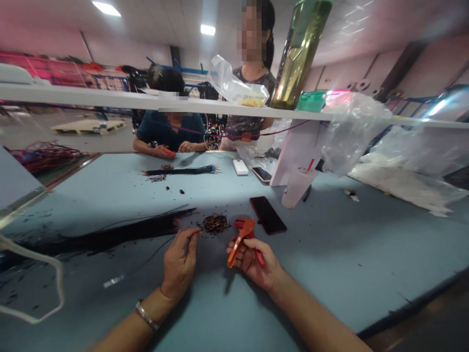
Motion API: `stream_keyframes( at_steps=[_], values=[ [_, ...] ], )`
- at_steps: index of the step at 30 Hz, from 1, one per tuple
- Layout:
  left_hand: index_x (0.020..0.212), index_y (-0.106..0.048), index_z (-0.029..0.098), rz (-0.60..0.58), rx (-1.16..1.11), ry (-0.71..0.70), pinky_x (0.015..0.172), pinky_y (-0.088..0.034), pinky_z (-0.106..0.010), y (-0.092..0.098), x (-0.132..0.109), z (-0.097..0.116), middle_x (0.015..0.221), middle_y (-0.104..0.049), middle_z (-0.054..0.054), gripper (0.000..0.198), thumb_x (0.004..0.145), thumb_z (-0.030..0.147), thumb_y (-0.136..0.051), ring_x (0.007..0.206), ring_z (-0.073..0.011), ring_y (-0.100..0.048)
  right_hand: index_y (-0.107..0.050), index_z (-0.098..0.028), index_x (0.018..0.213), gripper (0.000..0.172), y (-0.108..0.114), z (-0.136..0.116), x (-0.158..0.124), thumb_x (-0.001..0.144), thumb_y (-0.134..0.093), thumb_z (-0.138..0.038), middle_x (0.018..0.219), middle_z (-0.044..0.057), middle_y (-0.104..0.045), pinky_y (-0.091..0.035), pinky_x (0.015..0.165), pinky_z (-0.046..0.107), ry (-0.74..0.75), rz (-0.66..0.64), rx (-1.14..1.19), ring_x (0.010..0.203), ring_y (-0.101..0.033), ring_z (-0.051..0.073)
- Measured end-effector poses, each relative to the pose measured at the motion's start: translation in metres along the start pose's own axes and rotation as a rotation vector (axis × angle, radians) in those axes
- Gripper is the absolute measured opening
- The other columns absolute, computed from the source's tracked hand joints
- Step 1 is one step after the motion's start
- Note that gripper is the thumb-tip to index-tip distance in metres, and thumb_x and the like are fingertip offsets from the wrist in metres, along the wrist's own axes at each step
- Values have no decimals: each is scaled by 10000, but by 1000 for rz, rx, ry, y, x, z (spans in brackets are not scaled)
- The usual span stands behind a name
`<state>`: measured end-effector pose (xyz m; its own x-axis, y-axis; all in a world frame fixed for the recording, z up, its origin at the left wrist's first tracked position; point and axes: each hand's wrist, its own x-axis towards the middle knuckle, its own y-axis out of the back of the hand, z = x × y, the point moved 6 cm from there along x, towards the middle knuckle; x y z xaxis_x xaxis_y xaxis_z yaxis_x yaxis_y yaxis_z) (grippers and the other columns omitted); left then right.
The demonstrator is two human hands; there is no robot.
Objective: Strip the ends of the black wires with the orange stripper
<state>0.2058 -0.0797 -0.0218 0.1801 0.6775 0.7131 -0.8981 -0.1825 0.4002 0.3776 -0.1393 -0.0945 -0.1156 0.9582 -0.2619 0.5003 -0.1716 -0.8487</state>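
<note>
My right hand (258,264) is wrapped round a wire stripper (242,239) with orange and red handles, its red head pointing up and away from me. My left hand (179,264) is closed in a pinch, fingertips together, on a thin black wire (157,252) that runs off to the left from the hand; its end at the fingertips is too small to make out. Just beyond and between both hands lies a small heap of cut insulation bits (216,223), black and coppery. To the left stretches a long bundle of black wires (124,233).
A dark phone (268,215) lies beyond my right hand, with a plastic cup (296,188) near it. Across the table, a seated person (170,132) holds a red tool beside another wire bundle (183,170). A shelf (205,104) crosses above, carrying a tall bottle (300,54).
</note>
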Motion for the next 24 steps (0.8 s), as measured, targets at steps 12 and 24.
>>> stream_keyframes(
  at_steps=[12, 24],
  values=[
    [911, -664, 183, -78, -139, 60, 563, -508, -197, -5, -3, -5, 825, -634, -18, 145, 886, 224, -528, 569, -81, -598, -678, -87, 830, 167, 2, 1, 2, 736, -562, -163, 839, 106, -730, -494, 776, 361, -2, 2, 10, 812, -694, 233],
    [918, -619, 162, -79, -104, 336, 431, -426, -179, -5, -3, -14, 465, -480, 80, 256, 882, 370, -473, 374, -85, -493, -681, -88, 849, 180, 1, 0, 1, 757, -548, -167, 845, 100, -728, -499, 770, 349, 14, -25, -17, 813, -691, 220]
  ],
)
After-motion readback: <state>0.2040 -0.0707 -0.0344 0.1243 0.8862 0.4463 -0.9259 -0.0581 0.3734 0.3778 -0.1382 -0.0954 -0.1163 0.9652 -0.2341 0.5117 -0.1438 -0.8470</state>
